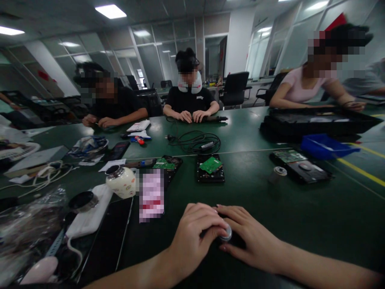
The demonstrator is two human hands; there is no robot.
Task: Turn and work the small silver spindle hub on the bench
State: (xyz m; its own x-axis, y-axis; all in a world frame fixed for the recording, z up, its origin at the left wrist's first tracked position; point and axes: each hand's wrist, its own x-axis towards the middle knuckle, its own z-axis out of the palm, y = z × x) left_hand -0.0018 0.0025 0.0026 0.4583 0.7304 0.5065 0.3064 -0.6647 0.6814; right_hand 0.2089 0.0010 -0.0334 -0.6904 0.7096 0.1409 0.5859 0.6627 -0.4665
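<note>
Green tabletop [180, 192], and nearest us the left hand [197, 226] pinches a small silvery round piece [227, 234] between the two hands; right hand [252, 237] half-open, curved alongside, presumably steadying it. Its round face looks upward; fingers hide its long axis. Beyond, a hard drive [209, 178] carries a circuit board [210, 164], probably for easy reach; farther, coiled cable [195, 143], then a seated co-worker [192, 100].

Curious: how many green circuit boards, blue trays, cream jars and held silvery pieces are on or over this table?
Green circuit boards: 3
Blue tray: 1
Cream jar: 1
Silvery piece in the left hand: 1
Total: 6
</note>
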